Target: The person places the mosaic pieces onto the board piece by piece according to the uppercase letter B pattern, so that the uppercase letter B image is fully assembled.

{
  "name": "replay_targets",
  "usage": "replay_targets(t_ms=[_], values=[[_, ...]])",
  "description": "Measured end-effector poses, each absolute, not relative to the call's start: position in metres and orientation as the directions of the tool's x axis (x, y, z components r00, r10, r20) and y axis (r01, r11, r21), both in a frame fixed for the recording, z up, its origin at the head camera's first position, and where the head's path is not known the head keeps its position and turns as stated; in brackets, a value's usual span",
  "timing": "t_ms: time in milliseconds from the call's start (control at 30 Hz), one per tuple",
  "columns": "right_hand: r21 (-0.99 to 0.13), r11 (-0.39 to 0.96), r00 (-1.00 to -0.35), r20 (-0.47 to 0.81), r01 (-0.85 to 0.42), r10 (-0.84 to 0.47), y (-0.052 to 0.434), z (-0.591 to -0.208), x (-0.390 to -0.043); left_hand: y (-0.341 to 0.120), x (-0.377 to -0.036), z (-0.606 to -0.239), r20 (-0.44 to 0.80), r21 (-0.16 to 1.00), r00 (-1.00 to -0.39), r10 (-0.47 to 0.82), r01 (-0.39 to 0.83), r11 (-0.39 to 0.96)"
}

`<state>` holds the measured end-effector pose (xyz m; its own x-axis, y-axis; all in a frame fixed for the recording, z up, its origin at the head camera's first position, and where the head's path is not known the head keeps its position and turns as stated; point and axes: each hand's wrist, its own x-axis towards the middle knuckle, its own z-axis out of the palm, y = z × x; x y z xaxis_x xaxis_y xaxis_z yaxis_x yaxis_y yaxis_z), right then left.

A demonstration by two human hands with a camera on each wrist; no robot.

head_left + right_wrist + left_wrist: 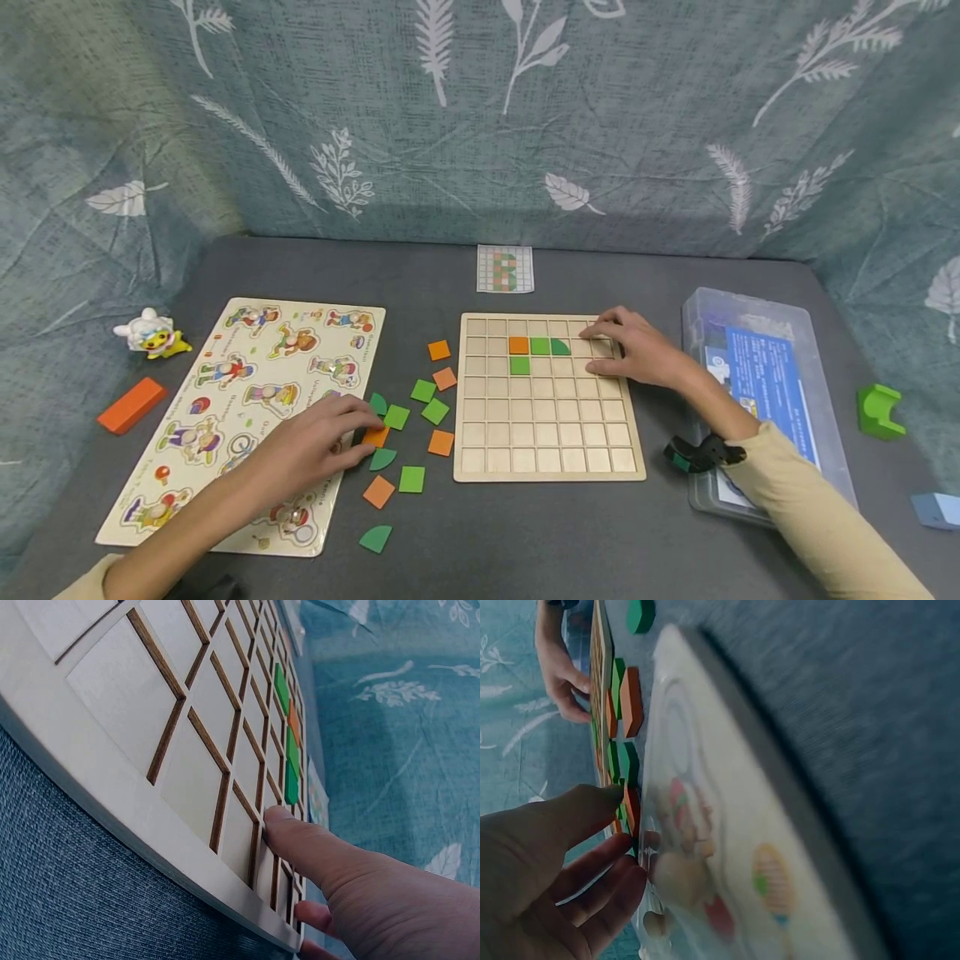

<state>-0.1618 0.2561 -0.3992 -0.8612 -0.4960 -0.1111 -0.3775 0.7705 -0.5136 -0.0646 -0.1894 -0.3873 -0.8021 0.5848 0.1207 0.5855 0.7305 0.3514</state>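
Orange tile (pixel 377 437) sits at my L hand (pixel 318 440), can't tell if pinched, while my R hand (pixel 637 350), relaxed & gripping nothing, rests on board (pixel 536 410), prob. to steady it.

A blue-green cloth (pixel 465 167) bearing white leaf prints (pixel 567 192) is hanging behind the dark grey bench (pixel 555 542), creasing and wrapping round both sides. A yellowish glow (pixel 213 179) is tinting its left corner.
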Motion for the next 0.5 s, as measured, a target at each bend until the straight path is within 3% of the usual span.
replay_targets(t_ms=[500], values=[[-0.513, 0.77, -0.862, -0.107, -0.38, -0.496, 0.2565, -0.4007, -0.1618, -0.192, -0.0597, -0.3908, 0.134, 0.284, -0.782, 0.608, 0.618, 0.733]])
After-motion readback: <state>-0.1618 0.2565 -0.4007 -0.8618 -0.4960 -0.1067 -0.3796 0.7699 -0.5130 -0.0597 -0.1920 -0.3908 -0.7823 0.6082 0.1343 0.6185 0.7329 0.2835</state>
